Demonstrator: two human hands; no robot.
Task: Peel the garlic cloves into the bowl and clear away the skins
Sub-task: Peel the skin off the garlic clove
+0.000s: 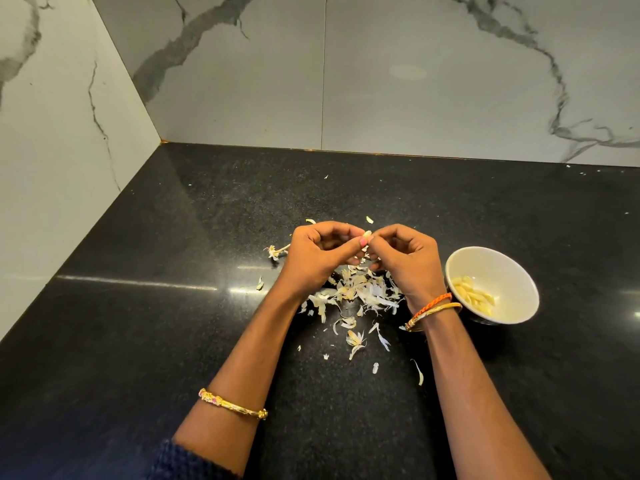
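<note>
Above a black granite countertop [173,341] set into a corner of marble-veined wall tiles, I watch both hands meet over a heap of garlic skins [360,292]. My left hand [317,252] and right hand [405,261] have their fingers curled inward, and between the fingertips they pinch one garlic clove [367,233], of which only a pale tip shows. Whether any skin clings to it I cannot tell; the fingers hide most of it.

Just right of the right wrist stands a white bowl [512,271] with a small pile of peeled cloves [474,296] in its bottom. Loose skins lie scattered from the heap toward me, and a few flakes lie farther off near the back wall. A dry stem piece [277,251] sits just left of the left hand. Gold bangles ring both arms, with an orange thread beside the right one.

I judge the clove firm but small and, once bare, slick, so it wants a steady pinch at the two ends while a thumbnail lifts the skin at the root end. The skins look papery and almost weightless; they will likely drift at a quick movement and cling to damp fingers, so sweeping them together with the side of the hand should serve better than picking them singly. Peeling seems well along, and the clearing has not begun.
</note>
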